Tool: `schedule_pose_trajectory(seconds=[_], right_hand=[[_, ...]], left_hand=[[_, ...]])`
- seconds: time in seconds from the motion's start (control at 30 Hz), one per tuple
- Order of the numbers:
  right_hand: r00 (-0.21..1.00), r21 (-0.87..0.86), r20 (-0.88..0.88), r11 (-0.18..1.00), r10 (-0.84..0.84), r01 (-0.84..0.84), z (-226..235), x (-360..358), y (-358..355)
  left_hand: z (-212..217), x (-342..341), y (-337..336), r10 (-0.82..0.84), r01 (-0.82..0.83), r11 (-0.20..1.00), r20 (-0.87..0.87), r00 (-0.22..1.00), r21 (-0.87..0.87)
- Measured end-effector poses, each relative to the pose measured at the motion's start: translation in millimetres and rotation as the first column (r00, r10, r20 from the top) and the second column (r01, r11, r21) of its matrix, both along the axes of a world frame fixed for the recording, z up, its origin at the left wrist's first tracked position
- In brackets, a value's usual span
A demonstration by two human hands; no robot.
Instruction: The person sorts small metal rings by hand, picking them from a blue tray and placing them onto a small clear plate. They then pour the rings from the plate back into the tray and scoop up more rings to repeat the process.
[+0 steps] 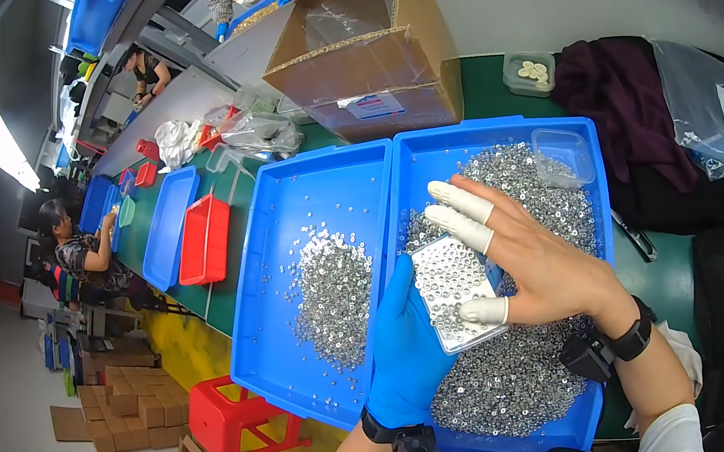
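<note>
My left hand (pixel 407 354), in a blue glove, grips a small flat white tray (pixel 467 335) by its left side. Small shiny metal rings (pixel 449 280) cover much of its face. Over it, my right hand (pixel 545 263) has its fingers spread, with white finger cots on several fingertips. The thumb lies on or just above the ringed face; contact is hard to tell. Beneath both hands is a blue bin (pixel 499 122) heaped with the same rings, with a clear plastic tub (pixel 563 156) in its far right corner. A second blue bin (pixel 276 333) on the left holds a smaller pile.
Behind the bins stands an open cardboard box (pixel 384 77). A tub of pale discs (pixel 530 73), dark cloth (pixel 611 100), a clear bag (pixel 712 111) and a cutter knife (pixel 635 236) lie right. Leftward are a red bin (pixel 205 239), a red stool (pixel 231 418) and other people working.
</note>
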State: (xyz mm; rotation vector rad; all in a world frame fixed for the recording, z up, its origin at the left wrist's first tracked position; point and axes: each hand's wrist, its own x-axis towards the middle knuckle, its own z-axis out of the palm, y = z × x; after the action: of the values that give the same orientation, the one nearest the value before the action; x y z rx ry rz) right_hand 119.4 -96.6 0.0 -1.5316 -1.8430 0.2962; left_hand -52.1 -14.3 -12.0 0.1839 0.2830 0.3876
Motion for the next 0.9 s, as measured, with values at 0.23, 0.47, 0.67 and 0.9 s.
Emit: schedule_pose_trajectory(seconds=[0.23,0.47,0.67,0.9], right_hand=[[1.000,0.005,-0.020,1.000,-0.014,0.015,0.3,0.0,-0.4],[0.980,-0.024,-0.171,0.994,-0.105,0.103,-4.3,0.9,0.0],[0.981,-0.029,-0.174,0.996,-0.084,0.080,-3.0,2.0,-0.2],[0.979,-0.055,-0.189,0.996,-0.079,0.070,-4.0,0.3,-0.9]], left_hand=[[3.6,0.4,-1.4,0.013,0.002,0.993,-0.130,0.991,0.121],[5.0,0.4,1.3,-0.050,0.050,0.999,0.020,0.999,-0.003],[-2.7,-3.1,5.2,-0.056,0.055,0.998,0.024,0.998,0.033],[0.8,-2.7,8.6,-0.012,0.011,1.000,0.067,0.998,0.006]])
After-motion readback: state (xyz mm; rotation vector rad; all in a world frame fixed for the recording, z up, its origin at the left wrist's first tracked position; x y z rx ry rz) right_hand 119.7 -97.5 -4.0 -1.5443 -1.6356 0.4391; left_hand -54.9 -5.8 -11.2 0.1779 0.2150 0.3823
